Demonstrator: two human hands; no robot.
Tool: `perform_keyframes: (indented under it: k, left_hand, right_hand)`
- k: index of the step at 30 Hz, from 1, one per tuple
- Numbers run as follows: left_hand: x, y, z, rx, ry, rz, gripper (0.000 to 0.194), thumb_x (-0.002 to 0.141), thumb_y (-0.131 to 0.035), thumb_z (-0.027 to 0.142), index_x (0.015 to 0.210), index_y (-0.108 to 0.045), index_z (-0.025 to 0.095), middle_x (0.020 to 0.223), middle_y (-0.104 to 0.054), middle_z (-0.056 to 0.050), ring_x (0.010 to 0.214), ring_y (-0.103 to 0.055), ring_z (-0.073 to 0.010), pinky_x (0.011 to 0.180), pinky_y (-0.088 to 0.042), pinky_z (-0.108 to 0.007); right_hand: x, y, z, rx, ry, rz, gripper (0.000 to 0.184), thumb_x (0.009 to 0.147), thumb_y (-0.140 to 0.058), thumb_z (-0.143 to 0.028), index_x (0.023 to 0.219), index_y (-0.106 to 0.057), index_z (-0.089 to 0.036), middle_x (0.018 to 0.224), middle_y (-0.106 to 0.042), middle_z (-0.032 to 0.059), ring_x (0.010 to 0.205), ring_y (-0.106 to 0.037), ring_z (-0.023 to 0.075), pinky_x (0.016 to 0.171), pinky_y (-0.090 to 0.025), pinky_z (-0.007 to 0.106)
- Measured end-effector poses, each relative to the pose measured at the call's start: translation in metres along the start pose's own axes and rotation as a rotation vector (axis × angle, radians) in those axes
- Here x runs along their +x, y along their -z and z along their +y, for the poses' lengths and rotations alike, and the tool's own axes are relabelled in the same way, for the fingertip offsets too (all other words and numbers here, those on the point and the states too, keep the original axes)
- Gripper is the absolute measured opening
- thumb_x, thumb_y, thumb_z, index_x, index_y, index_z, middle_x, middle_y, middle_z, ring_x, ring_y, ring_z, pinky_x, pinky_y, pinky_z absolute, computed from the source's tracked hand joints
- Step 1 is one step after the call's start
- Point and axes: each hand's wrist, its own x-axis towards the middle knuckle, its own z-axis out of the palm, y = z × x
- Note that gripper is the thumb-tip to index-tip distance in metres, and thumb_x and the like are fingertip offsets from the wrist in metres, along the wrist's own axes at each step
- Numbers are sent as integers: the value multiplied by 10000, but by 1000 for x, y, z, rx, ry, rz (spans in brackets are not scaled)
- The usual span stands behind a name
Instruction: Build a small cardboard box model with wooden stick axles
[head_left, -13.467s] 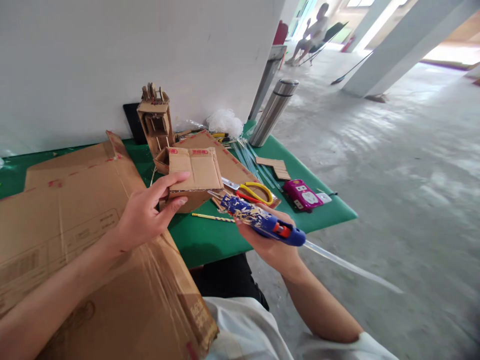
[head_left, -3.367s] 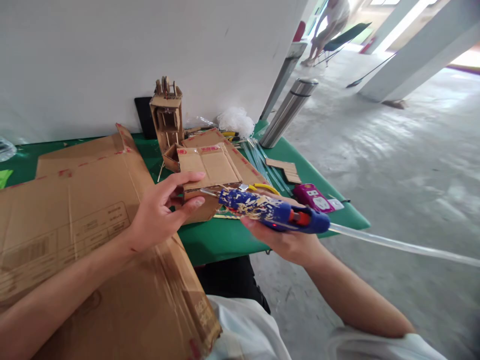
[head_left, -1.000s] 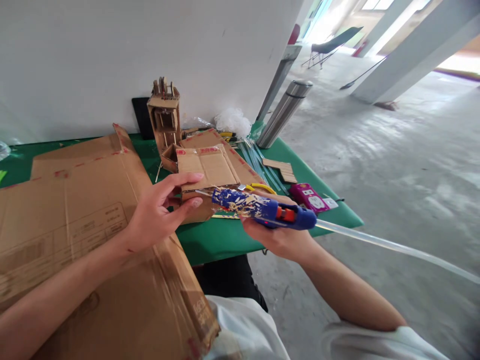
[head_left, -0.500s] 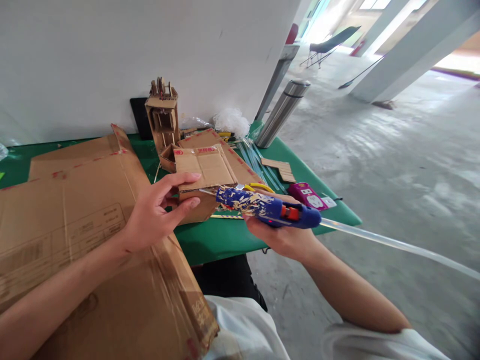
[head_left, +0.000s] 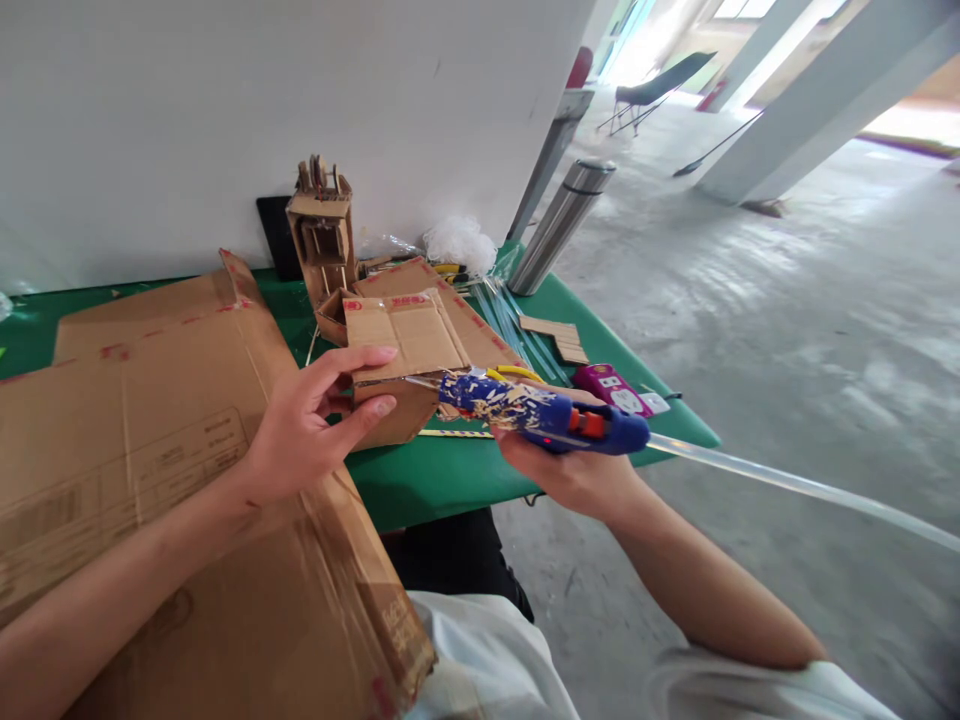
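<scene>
My left hand [head_left: 319, 410] grips the near left corner of a small cardboard box [head_left: 409, 335], fingers on top and thumb against its front side. In my right hand [head_left: 570, 475] is a blue hot glue gun [head_left: 540, 410], its front crusted with pale flakes. The metal nozzle lies along the box's upper front edge, close to my left fingertips. A long clear glue stick [head_left: 750, 465] trails out of the gun's rear to the right. Behind the box stands a tall cardboard structure [head_left: 322, 235] with round discs on top.
Large cardboard sheets [head_left: 150, 400] cover the left of the green table [head_left: 442, 490]. A steel flask [head_left: 562, 225], clear glue sticks [head_left: 517, 325], a purple power socket [head_left: 615, 390], a cardboard offcut [head_left: 555, 338] and yellow-handled scissors or pliers [head_left: 517, 373] lie to the right.
The glue gun has slid slightly right along the box edge, its nozzle moving away from my left fingers. My left hand keeps its grip on the box.
</scene>
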Motion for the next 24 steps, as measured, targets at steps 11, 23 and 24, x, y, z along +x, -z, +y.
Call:
perform_keyframes:
  k: [11,23,24]
  left_hand:
    - [0,0,-1,-3,-14,11,374,881,-742,345,1231,-664,238,1194,-728,-76,919,-721,-165,730,-614,-211]
    - [1,1,0,10,-25,5,371,882,-742,342,1230,-660,241,1194,-727,-68,882,-717,-145,714,-603,-188]
    - [1,1,0,14,-24,7,371,882,-741,343,1229,-660,236,1191,-728,-70,880,-718,-145,713,-606,-188]
  right_hand:
    - [1,6,3,-120,66,11,183,780,-730,-282,658,-603,-234,670,-621,15,686,-610,202,693,-503,332]
    - [4,13,-4,-74,142,21,239,821,-620,-174,628,-499,-246,590,-543,-34,520,-461,142,594,-484,308]
    - [4,14,-4,-81,166,42,241,814,-627,-156,631,-498,-247,579,-533,-40,510,-457,138,565,-468,298]
